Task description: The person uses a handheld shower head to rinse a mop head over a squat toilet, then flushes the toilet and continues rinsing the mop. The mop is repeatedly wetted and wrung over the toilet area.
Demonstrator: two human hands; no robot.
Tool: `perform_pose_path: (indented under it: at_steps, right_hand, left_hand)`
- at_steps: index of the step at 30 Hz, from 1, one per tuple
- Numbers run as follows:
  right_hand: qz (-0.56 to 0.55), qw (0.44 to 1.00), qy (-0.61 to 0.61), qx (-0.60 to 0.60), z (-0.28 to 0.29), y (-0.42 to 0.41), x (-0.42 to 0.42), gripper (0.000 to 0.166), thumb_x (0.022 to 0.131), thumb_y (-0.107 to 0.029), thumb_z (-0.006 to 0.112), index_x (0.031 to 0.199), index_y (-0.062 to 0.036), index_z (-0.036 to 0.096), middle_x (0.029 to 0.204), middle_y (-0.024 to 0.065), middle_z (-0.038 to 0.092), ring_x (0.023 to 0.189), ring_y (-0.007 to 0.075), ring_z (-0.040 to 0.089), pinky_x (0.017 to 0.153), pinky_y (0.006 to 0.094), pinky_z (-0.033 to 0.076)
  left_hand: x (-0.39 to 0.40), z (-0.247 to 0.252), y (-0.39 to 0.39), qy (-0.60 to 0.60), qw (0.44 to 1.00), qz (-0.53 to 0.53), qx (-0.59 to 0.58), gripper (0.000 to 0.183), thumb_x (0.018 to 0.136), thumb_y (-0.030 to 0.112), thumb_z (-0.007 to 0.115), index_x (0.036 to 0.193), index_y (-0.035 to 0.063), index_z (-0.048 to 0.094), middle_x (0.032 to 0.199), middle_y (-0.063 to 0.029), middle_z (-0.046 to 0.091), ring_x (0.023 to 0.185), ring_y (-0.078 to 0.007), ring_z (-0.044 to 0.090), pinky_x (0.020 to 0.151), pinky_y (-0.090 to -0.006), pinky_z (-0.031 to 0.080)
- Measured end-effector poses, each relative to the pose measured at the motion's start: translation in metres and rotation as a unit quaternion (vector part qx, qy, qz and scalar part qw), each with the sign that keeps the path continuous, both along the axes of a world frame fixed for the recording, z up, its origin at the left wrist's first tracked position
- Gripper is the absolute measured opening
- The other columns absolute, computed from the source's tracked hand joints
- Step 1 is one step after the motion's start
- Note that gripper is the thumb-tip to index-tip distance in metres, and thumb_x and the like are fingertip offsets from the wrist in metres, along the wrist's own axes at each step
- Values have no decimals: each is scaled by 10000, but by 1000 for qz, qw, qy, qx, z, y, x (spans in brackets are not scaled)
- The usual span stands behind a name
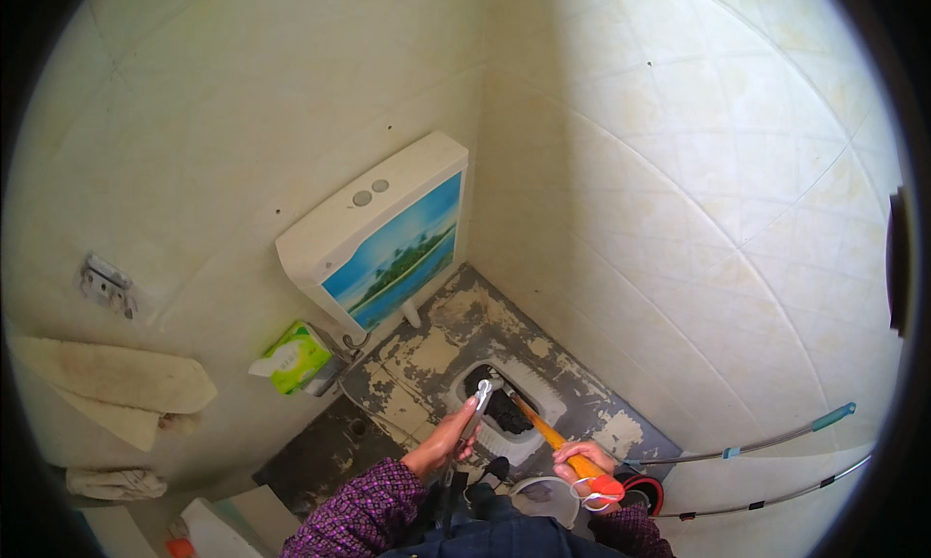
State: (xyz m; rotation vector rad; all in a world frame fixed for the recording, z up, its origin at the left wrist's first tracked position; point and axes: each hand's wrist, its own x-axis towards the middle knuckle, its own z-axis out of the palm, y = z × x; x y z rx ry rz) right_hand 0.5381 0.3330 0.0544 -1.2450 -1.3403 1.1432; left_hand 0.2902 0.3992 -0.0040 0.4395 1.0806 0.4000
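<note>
My left hand (445,439) grips a shiny metal tool (480,399) with a small rounded head. Its exact kind cannot be told. In my right hand (584,462) is a long orange wooden handle (547,433) with a red end and a white cord loop. It slopes down to the squat toilet pan (544,392), where its far end is hard to make out. The pan's basin looks dark inside and lies beyond both hands. Close below my right hand stands a pale bucket (542,503).
A white cistern (371,194) with a landscape picture hangs on the wall. Beside it is a green tissue pack (297,358). Two metal poles (771,442) lean at the right near a black-and-red container (649,491). A towel (131,376) hangs at left. The raised floor (418,369) has peeling paint.
</note>
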Motion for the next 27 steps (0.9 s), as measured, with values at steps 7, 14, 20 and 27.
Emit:
perform_pose_path:
  at_steps: [7, 14, 20, 27]
  right_hand:
    - [-148, 984, 88, -52, 17, 32, 15, 209, 751, 12, 642, 732, -51, 443, 734, 41, 517, 694, 121, 483, 663, 249, 409]
    - [-135, 980, 147, 18, 96, 32, 8, 213, 750, 30, 580, 714, -62, 391, 647, 51, 458, 565, 141, 455, 585, 271, 399]
    - [-175, 977, 115, -36, 60, 21, 12, 195, 790, -7, 547, 744, -72, 369, 635, 34, 433, 570, 128, 432, 573, 269, 370]
    - [-150, 984, 82, -44, 72, 32, 20, 200, 785, 10, 552, 737, -78, 379, 640, 35, 441, 588, 126, 443, 597, 277, 377]
  left_hand:
    - [-6, -25, 3, 87, 996, 2, 30, 567, 831, 635, 425, 711, 86, 497, 530, 18, 427, 411, -70, 360, 385, -219, 268]
    - [-16, -35, -3, 103, 994, 32, 12, 521, 841, 586, 465, 732, 77, 480, 536, 21, 384, 405, -79, 288, 386, -241, 218]
    - [-22, -45, -3, 182, 981, 23, 58, 521, 824, 552, 524, 675, 52, 519, 520, 17, 420, 390, -86, 351, 384, -229, 272]
    - [-37, -75, -29, 227, 970, 28, 78, 525, 825, 536, 533, 619, 54, 518, 493, 9, 433, 410, -94, 401, 395, -242, 308]
